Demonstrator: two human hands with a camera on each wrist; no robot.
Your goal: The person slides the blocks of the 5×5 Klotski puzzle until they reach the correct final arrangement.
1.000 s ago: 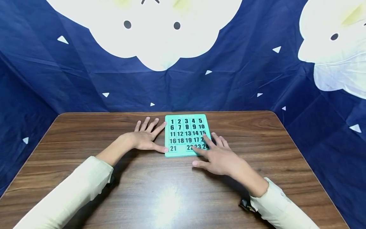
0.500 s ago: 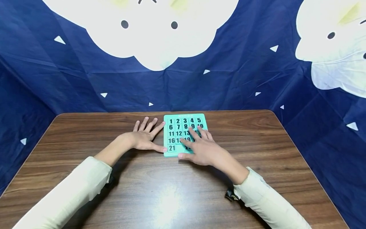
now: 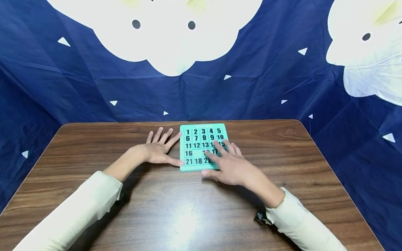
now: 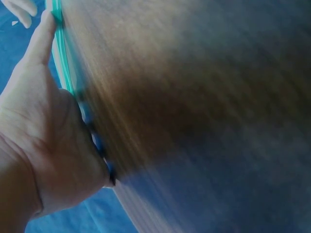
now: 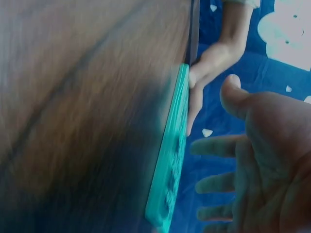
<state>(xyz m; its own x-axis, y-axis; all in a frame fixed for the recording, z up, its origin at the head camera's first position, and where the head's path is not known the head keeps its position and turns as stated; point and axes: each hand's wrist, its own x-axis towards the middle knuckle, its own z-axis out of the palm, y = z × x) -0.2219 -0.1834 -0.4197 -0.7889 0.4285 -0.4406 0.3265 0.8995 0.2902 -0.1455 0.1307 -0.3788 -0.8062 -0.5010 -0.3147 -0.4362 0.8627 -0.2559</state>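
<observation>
A teal number sliding puzzle (image 3: 197, 168) lies flat at the far middle of the table. Its gap sits in the fourth row, right of the 16 tile; the 18 tile (image 3: 198, 161) is just below the gap. My left hand (image 3: 156, 152) rests with spread fingers at the puzzle's left side, thumb and index tips at its edge. Over the lower right part reaches my right hand (image 3: 232, 169), fingers extended, index tip by the 19 tile; several tiles are hidden beneath it. In the right wrist view its fingers look apart from the puzzle (image 5: 167, 165).
The brown wood-grain table (image 3: 150, 212) ends at a rounded far edge. Behind it and at both sides hangs a blue cloth (image 3: 201, 97) with white cloud shapes and small triangles. A dark strap piece (image 3: 262, 218) shows under the right sleeve.
The 18 tile moved down from the fourth row into the bottom-row gap. My right hand went left over the puzzle, then drew back slightly right. My left hand stayed in place.
</observation>
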